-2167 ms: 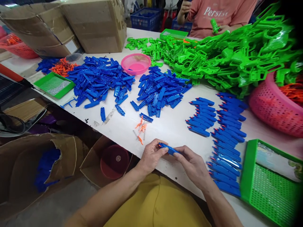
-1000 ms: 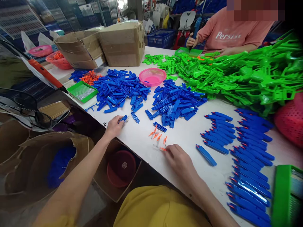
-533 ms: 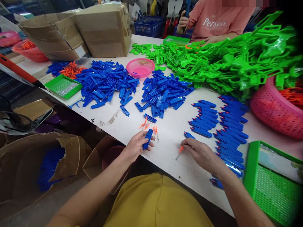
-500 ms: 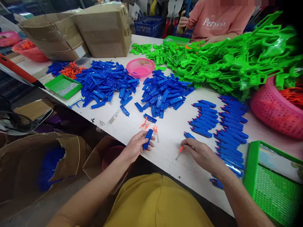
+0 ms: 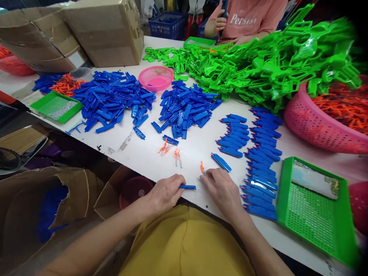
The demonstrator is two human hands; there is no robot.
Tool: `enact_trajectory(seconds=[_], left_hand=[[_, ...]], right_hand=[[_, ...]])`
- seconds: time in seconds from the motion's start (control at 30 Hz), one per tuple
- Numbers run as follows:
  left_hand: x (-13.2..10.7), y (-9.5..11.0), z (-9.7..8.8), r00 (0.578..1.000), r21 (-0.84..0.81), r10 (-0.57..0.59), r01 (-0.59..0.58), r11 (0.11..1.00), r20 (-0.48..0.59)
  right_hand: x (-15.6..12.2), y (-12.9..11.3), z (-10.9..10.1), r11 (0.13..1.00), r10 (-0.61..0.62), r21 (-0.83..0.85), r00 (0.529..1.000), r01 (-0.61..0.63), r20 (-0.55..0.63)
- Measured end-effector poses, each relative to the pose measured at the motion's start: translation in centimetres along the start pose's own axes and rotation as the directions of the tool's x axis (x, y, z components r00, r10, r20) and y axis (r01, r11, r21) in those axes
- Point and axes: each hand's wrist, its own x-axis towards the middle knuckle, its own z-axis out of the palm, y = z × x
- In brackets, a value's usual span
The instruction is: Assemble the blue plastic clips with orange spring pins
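Note:
My left hand pinches a narrow blue plastic piece low over the table's near edge, its end sticking out past the fingertips. Just to the right, the fingers of my right hand are closed at the spring end of a small orange plastic part, which points away from me. Beyond the hands lie more orange parts with springs and an open blue half-shell. A single blue piece rests just past my right hand.
Blue pieces with orange tips lie in two columns at right, beside a green tray. Farther back are blue heaps, a pink basket and a green pile. A co-worker sits opposite. Cardboard boxes stand back left.
My left hand has come down nearer the table edge and turned the blue piece level. My right hand has moved left toward it, and its orange part now points away. The view has shifted slightly.

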Motion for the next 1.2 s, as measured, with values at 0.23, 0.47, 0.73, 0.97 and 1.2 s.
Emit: enact_trajectory(seconds=[0.23,0.47,0.73,0.97,1.2], left_hand=[[1.3,0.2,-0.4,0.983,-0.296,-0.148,0.11,0.949,-0.112],[1.8,0.1,0.7,0.881,-0.81,-0.46,0.188,0.556,-0.111],[2.8,2.3,1.9,0.842,-0.999,-0.537,-0.04,0.032,-0.051],[4.4,3.8,3.1,0.836,-0.988,-0.548,-0.053,-0.148,0.037],[5.1,4.3,4.1,0.84,-0.944,-0.515,-0.011,-0.329,0.17]], right_hand=[[0.3,-0.4,1.3,0.991,-0.03,-0.132,0.994,0.017,-0.103],[0.2,-0.6,1.1,0.996,-0.083,-0.052,0.985,0.076,-0.15],[-0.9,-2.3,-0.2,0.977,-0.103,0.156,0.958,0.149,-0.269],[-1.3,-3.7,-0.9,0.952,-0.054,0.282,0.97,0.122,-0.237],[-0.9,-4.1,-1.2,0.887,0.161,0.445,0.986,-0.127,-0.038]])
